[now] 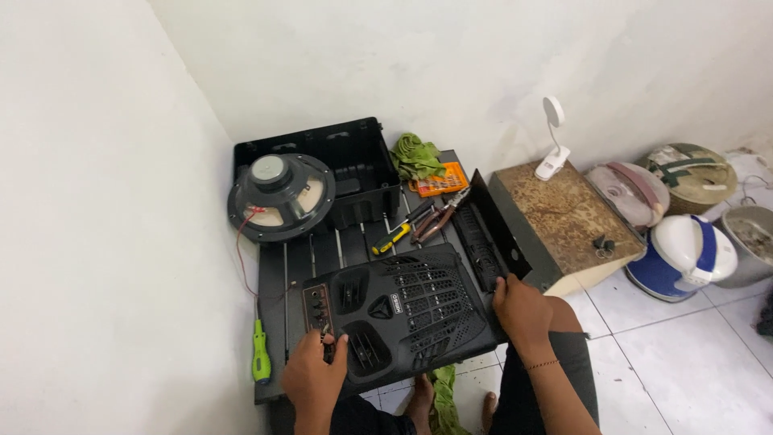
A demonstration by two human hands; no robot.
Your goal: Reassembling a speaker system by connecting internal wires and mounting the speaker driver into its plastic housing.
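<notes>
A black plastic speaker front grille panel (415, 302) with a small control strip (316, 308) on its left end lies over a black cabinet panel on the floor. My left hand (314, 379) grips the panel's lower left corner by the knobs. My right hand (522, 310) holds its right edge. A round speaker driver (280, 196) with red wire leans on an open black cabinet shell (354, 161) in the corner. A narrow black vent strip (481, 246) stands just beyond my right hand.
A green-handled screwdriver (260, 352), a yellow screwdriver (392, 238), pliers (439, 217), an orange bit case (442, 180) and a green cloth (416, 155) lie around. To the right are a worn wooden box (564, 217) with a white clip lamp (553, 137), rice cookers and pots.
</notes>
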